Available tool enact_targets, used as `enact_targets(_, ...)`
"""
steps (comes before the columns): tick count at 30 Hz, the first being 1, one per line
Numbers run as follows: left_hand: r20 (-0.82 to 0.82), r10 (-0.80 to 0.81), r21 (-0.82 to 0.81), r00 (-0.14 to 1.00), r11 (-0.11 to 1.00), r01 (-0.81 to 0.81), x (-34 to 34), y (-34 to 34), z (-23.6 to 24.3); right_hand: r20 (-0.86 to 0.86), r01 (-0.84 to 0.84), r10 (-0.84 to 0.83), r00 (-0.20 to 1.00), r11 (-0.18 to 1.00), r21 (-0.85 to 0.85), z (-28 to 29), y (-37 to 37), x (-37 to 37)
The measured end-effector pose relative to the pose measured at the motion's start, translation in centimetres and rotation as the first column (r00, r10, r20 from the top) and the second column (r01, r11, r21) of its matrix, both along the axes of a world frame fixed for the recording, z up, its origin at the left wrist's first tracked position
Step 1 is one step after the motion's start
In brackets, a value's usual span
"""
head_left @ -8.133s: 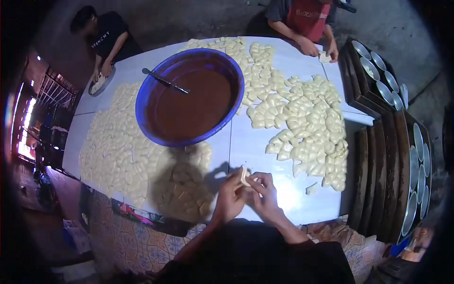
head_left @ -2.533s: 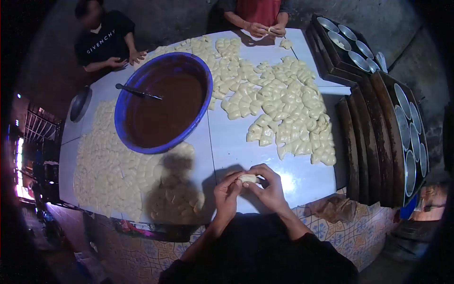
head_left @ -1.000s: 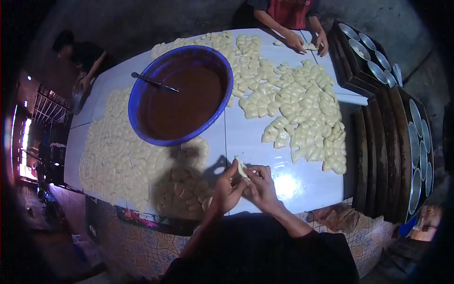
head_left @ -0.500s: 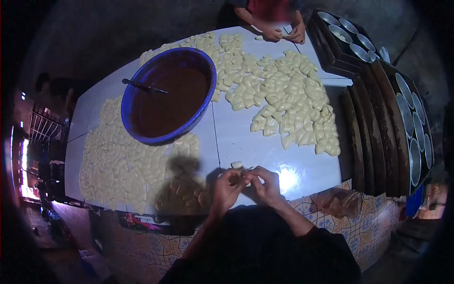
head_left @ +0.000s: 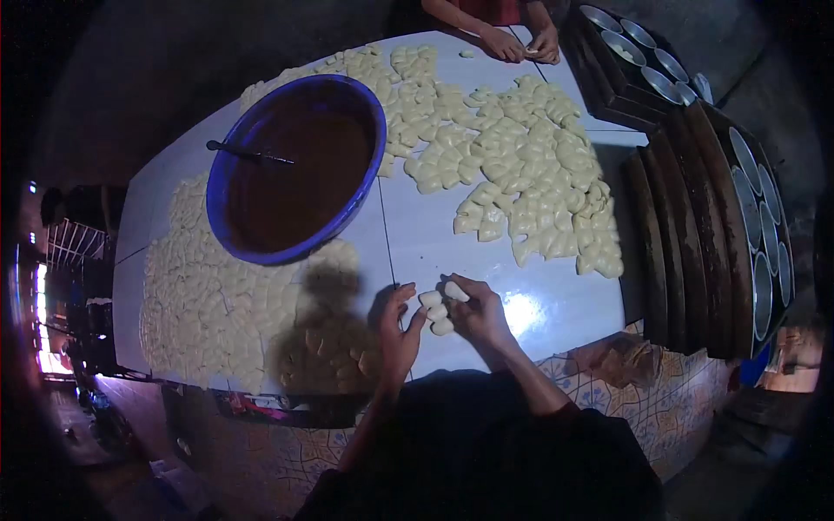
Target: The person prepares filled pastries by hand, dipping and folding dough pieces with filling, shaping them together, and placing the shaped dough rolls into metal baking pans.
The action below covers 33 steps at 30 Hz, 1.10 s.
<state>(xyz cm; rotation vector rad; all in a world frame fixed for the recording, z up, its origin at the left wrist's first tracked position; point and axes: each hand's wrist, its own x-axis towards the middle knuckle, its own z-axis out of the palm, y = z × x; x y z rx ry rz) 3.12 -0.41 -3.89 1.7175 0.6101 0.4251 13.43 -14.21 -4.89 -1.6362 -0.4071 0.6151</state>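
Right hand (head_left: 483, 318), apparently holding dough (head_left: 455, 292), white table (head_left: 427, 233)

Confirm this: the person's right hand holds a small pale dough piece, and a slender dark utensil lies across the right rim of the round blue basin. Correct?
Not quite: the head view shows the slender dark utensil across the left rim of the round blue basin. The right hand does hold the small pale dough piece.

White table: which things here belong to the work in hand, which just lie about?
Seem part of the work:
pale dough piece in the right hand
small dough pieces beside the left hand
probably the dough spreads

Untouched, maybe just standing by:
blue basin, with brown mixture and utensil
round metal tins
crumpled brown thing
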Motion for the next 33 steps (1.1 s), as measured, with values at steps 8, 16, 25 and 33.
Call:
enact_targets(8, -0.078, -0.14, 0.04, 0.987, 0.989, 0.143, 1.8, 0.4, -3.2, 0.115, -0.138, 0.174, 0.978, 0.954, -0.268, -0.9, 0.1, 0.7)
enact_targets(16, -0.061, -0.001, 0.485, 0.998, 0.874, 0.03, 2.0, -0.5, -0.3, 0.671, 0.462, -0.075, 0.738, 0.78, -0.422, -1.2, 1.7, 8.5)
enact_targets(25, 0.081, 0.096, -0.268, 0.992, 0.961, -0.071, 0.2, -1.5, 1.7, 0.296, -0.237, 0.204, 0.933, 0.969, 0.077, 5.3, -0.1, 0.6)
enact_targets(33, 0.243, 0.158, -0.378, 0.957, 0.924, -0.056, 0.0, -2.5, 2.8, 0.288, -0.09, 0.04, 0.957, 0.982, 0.165, 6.4, 1.5, -1.2)
